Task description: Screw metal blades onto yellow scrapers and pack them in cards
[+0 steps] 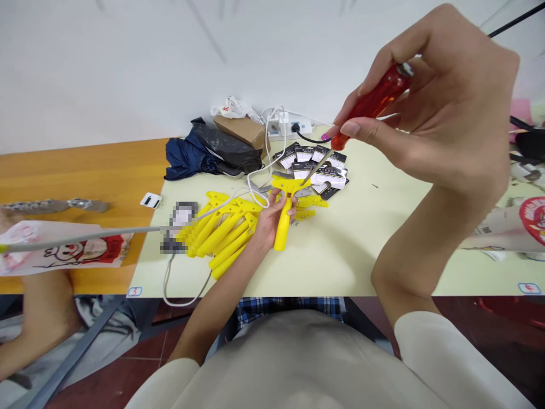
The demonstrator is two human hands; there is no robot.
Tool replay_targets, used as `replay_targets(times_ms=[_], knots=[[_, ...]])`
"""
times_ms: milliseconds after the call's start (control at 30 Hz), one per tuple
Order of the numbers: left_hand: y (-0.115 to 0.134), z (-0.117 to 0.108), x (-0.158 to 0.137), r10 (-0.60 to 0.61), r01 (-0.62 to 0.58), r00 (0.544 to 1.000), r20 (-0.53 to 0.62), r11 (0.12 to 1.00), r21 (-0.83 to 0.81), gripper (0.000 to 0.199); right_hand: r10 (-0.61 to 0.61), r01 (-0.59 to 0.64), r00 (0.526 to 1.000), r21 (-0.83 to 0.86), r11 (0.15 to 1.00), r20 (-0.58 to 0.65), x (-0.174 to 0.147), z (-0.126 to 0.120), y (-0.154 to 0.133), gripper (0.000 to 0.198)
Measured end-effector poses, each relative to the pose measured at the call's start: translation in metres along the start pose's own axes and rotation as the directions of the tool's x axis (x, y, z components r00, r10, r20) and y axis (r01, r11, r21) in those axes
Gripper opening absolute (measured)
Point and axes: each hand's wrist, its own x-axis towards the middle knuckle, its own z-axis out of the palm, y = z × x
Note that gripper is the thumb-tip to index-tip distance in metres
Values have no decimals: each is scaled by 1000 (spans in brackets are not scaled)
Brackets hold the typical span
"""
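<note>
My left hand (269,220) is wrapped round a yellow T-shaped scraper (281,232), its handle toward me and its wide head away. Raised high on the right, my right hand (443,113) grips a screwdriver (372,102) with a clear red handle. The screwdriver's shaft slants down to the left, and its tip is at the scraper's head; whether it sits in a screw is too small to tell. Left of my left hand lies a pile of similar yellow scrapers (225,233). Black-and-white packets (319,170) lie behind the scraper's head.
A white cable (249,184) runs over the pile from a power strip (293,124). At the back left are a dark blue umbrella (187,153) and a cardboard box (244,132). Another person's arm (46,307) and a printed plastic bag (76,244) are at the left.
</note>
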Motion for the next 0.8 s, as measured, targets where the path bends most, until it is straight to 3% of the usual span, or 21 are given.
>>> replay_targets(times_ms=[200,533,800], knots=[[-2,-1,-1,-6,7,999,41,1000,-9,42,-74,81,996,-167,983,46,-1,0,-8,38],[-3,-2,-1,-1,0,999,52,1000,20,43,-126,128,992,-208,970,22,3,14,9,56],[-4,3,-1,20,-20,1000,-9,999,46,36,-71,61,997,-291,955,-22,4,26,8,55]])
